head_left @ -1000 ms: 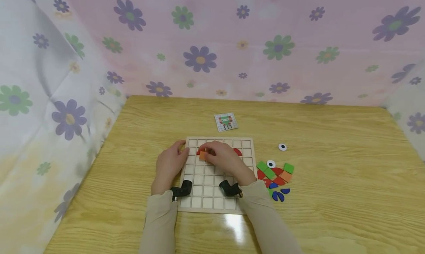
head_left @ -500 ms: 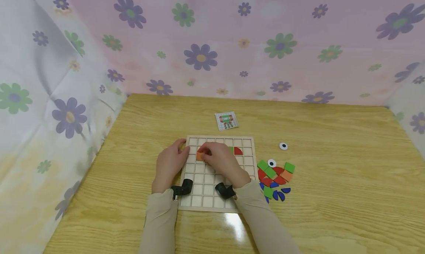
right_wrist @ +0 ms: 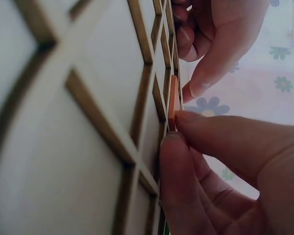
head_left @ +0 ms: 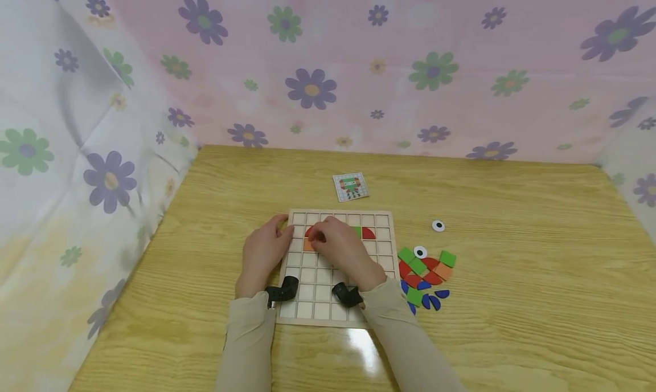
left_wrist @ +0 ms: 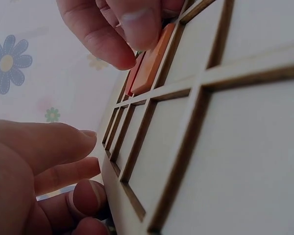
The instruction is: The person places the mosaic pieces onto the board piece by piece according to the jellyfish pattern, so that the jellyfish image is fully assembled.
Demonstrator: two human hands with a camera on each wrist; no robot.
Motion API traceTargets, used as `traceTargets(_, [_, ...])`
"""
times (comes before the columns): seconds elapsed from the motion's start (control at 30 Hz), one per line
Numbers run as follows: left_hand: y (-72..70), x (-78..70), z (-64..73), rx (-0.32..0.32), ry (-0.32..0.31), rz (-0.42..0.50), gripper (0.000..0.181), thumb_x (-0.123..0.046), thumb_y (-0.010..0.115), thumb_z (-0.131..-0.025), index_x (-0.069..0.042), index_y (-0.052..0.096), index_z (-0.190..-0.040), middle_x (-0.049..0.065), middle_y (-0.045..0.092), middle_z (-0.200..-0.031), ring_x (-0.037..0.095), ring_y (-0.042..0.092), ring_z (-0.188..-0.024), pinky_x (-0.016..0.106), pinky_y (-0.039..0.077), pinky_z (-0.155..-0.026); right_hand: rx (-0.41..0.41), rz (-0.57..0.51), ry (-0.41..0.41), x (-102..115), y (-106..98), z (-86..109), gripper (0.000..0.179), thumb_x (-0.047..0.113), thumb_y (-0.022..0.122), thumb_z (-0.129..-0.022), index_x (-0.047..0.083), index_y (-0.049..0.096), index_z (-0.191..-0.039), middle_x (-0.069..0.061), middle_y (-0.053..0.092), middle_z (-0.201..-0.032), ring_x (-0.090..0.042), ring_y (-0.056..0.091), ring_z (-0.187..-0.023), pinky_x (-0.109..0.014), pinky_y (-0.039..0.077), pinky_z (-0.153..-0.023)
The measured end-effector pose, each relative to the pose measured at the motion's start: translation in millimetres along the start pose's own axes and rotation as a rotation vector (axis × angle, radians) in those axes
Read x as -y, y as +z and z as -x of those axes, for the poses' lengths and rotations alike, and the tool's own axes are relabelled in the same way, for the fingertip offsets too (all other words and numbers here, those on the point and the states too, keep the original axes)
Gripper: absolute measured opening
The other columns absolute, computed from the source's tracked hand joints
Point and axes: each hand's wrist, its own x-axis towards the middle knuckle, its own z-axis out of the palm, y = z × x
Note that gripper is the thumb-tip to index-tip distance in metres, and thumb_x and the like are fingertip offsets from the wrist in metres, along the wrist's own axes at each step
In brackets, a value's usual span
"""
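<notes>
The wooden grid board [head_left: 307,309] lies on the table with small flat shapes in its upper rows. My right hand [head_left: 340,244] is over the upper left cells, thumb and index finger pinching the corner of an orange square tile [head_left: 308,244], seen also between the fingertips in the right wrist view [right_wrist: 173,100]. This tile sits in a cell just below a red quarter-round tile [head_left: 310,231]. Right of the hand a green tile [head_left: 357,232] and another red quarter-round [head_left: 368,233] show. My left hand [head_left: 263,252] rests at the board's left edge, fingers relaxed against it.
Beyond the board lies a small picture card [head_left: 351,187] with a gridded figure. Right of the board are loose green squares [head_left: 447,258], red pieces [head_left: 433,278], an orange square [head_left: 443,271], blue half-rounds [head_left: 434,302] and two eye discs [head_left: 420,252]. Flowered cloth hangs behind.
The orange square tile has shifted slightly left and down into the cell below the red piece, moved by my right hand. My left hand has stayed at the board's edge.
</notes>
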Motion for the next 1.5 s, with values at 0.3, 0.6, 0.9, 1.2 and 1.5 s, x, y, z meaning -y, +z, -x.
traceTargets(0.3, [1.9,-3.0,-0.9,0.021,0.0,0.009,0.041,-0.039,0.047,-0.089,-0.017,0.054,-0.123,-0.002,0.05,-0.063,0.016,0.045,-0.053,0.031,0.033,-0.051,0.0,-0.136,0.026,0,-12,1.7,0.012,0.029,0.056,-0.087,0.023,0.065,-0.091,0.013,0.057,-0.083,-0.006,0.05,-0.073,-0.025,0.041,-0.067])
traceTargets(0.6, [0.1,-3.0,-2.9,0.009,0.002,0.022,0.038,-0.038,0.048,-0.089,-0.019,0.055,-0.121,-0.002,0.05,-0.063,0.016,0.044,-0.051,0.03,0.032,-0.049,0.043,-0.24,0.047,0,-30,9.6,0.017,0.029,0.054,-0.088,0.022,0.066,-0.099,0.012,0.06,-0.085,-0.006,0.053,-0.069,-0.027,0.043,-0.063])
traceTargets(0.9, [-0.8,-0.5,-2.3,0.0,0.001,0.038,0.037,-0.037,0.049,-0.089,-0.019,0.055,-0.121,-0.002,0.05,-0.063,0.016,0.043,-0.051,0.03,0.031,-0.048,0.011,-0.283,0.13,-16,-38,18.8,0.018,0.027,0.054,-0.089,0.017,0.064,-0.101,0.003,0.062,-0.082,-0.012,0.058,-0.065,-0.03,0.043,-0.06])
traceTargets(1.2, [-1.2,2.3,-1.2,-0.003,-0.003,0.03,0.037,-0.037,0.048,-0.089,-0.019,0.056,-0.121,-0.002,0.05,-0.064,0.016,0.043,-0.051,0.03,0.031,-0.048,-0.036,-0.218,0.191,-32,-40,31.4,0.018,0.029,0.055,-0.088,0.018,0.064,-0.1,0.005,0.061,-0.079,-0.011,0.053,-0.066,-0.029,0.042,-0.061])
traceTargets(1.5, [2.9,3.1,-0.3,-0.009,0.012,0.033,0.036,-0.034,0.051,-0.088,-0.019,0.056,-0.12,-0.003,0.051,-0.065,0.015,0.044,-0.051,0.03,0.032,-0.049,-0.057,-0.259,0.28,-62,-54,45.7,0.024,0.032,0.052,-0.09,0.017,0.061,-0.106,0.002,0.061,-0.087,-0.013,0.055,-0.07,-0.031,0.044,-0.062])
